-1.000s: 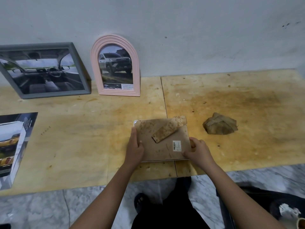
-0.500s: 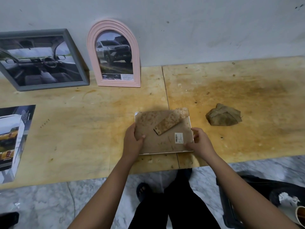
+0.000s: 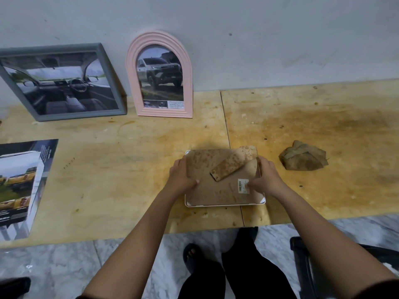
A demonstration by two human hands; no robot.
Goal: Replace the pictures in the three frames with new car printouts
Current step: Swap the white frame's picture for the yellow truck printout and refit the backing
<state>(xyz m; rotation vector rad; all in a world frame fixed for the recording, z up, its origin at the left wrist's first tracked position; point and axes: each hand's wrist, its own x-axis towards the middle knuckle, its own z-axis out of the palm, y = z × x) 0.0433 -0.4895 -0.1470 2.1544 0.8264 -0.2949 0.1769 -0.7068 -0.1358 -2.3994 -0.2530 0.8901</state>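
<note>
- Stained plywood tabletop (image 3: 129, 169) is backed by a grey wall; a white-rimmed picture frame with mottled brown cardboard backing (image 3: 218, 192) lies face down, in front and right of the pink arched frame (image 3: 159, 39).
- Its side edges are gripped, one by the left hand (image 3: 181, 178), one by the right hand (image 3: 268, 178).
- It is judged light and rigid, its backing bendable; the rim is best held, not the loose cardboard stand flap (image 3: 228, 168).
- Glass, picture and backing tabs are hidden.

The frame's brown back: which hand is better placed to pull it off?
Probably the right hand. It grips the right edge of the brown backing, which seems to bow up from the white frame there. The left hand grips the frame's left edge, steadying it.
</note>
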